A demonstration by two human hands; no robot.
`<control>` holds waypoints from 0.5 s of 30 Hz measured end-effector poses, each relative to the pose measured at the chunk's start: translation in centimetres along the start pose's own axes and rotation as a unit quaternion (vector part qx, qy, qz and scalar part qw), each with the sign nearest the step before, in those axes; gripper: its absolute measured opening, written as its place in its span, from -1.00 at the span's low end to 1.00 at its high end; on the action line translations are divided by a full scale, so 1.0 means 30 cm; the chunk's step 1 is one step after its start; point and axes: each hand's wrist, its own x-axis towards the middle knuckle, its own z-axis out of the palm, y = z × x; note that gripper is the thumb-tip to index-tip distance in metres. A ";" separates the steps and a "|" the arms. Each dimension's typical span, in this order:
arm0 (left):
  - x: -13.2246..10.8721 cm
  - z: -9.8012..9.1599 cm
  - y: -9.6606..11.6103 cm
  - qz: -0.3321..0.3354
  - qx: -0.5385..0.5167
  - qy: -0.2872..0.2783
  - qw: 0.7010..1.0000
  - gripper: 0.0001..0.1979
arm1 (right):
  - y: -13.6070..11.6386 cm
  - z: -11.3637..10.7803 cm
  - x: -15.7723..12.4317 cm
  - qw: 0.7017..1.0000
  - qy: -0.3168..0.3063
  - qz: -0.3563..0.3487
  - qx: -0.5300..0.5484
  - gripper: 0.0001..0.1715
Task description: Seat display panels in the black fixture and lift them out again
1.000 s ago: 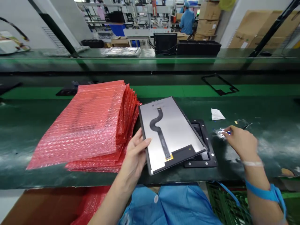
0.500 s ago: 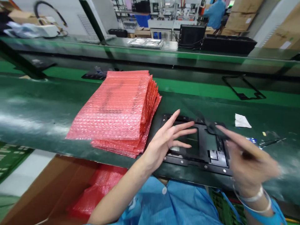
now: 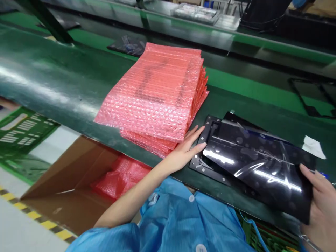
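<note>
A glossy black display panel (image 3: pixel 252 154) with crinkled clear film on its face lies at a slant over a black frame (image 3: pixel 208 171). Most of the frame is hidden under it. My right hand (image 3: pixel 321 192) grips the panel's right end, thumb on top. At the other end, my left hand (image 3: pixel 185 150) rests on the frame's left edge with fingers stretched out, the thumb touching or very near the panel's corner. Close to the left fingers stands a stack of red bubble-wrap bags (image 3: pixel 157 94), with dark shapes showing through the top bag.
A white scrap of paper (image 3: pixel 313 147) lies behind the panel's right end. Another black frame (image 3: pixel 312 98) lies farther back at right. Below the bench edge, an open cardboard box (image 3: pixel 86 168) holds a red bubble-wrap bag (image 3: pixel 123 178). A green crate (image 3: pixel 25 136) stands at left.
The view has swung left and down. The glossy panel now covers the frame, whose inside was exposed before. My left hand has moved from over the frame to its left edge.
</note>
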 end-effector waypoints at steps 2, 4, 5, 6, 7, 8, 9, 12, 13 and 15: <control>0.001 0.000 -0.002 0.011 0.005 -0.012 1.000 -0.34 | -0.011 0.003 -0.013 0.994 0.017 0.089 0.058 -0.68; 0.005 0.004 -0.011 0.033 0.022 -0.018 0.999 -0.38 | -0.024 0.004 -0.020 0.994 0.012 0.086 0.068 -0.68; 0.007 0.007 -0.017 0.044 0.031 -0.019 0.998 -0.40 | -0.029 0.004 -0.020 0.995 0.005 0.073 0.065 -0.70; 0.009 0.010 -0.023 0.054 0.041 -0.020 0.998 -0.41 | -0.030 0.003 -0.019 0.996 0.001 0.059 0.061 -0.73; 0.011 0.013 -0.028 0.062 0.049 -0.020 0.997 -0.42 | -0.029 0.001 -0.015 0.997 -0.002 0.048 0.056 -0.75; 0.013 0.015 -0.032 0.066 0.056 -0.021 0.996 -0.43 | -0.026 -0.001 -0.009 0.998 0.000 0.038 0.053 -0.76; 0.014 0.016 -0.035 0.069 0.062 -0.022 0.996 -0.43 | -0.020 -0.005 -0.002 0.998 0.006 0.029 0.054 -0.76; 0.016 0.019 -0.039 0.073 0.077 -0.021 0.994 -0.42 | 0.002 -0.019 0.024 0.998 0.020 0.007 0.058 -0.69; 0.016 0.021 -0.040 0.076 0.080 -0.020 0.994 -0.42 | 0.008 -0.024 0.033 0.998 0.020 -0.003 0.054 -0.68; 0.016 0.024 -0.041 0.082 0.083 -0.017 0.993 -0.42 | 0.018 -0.031 0.047 0.999 -0.001 -0.037 0.008 -0.71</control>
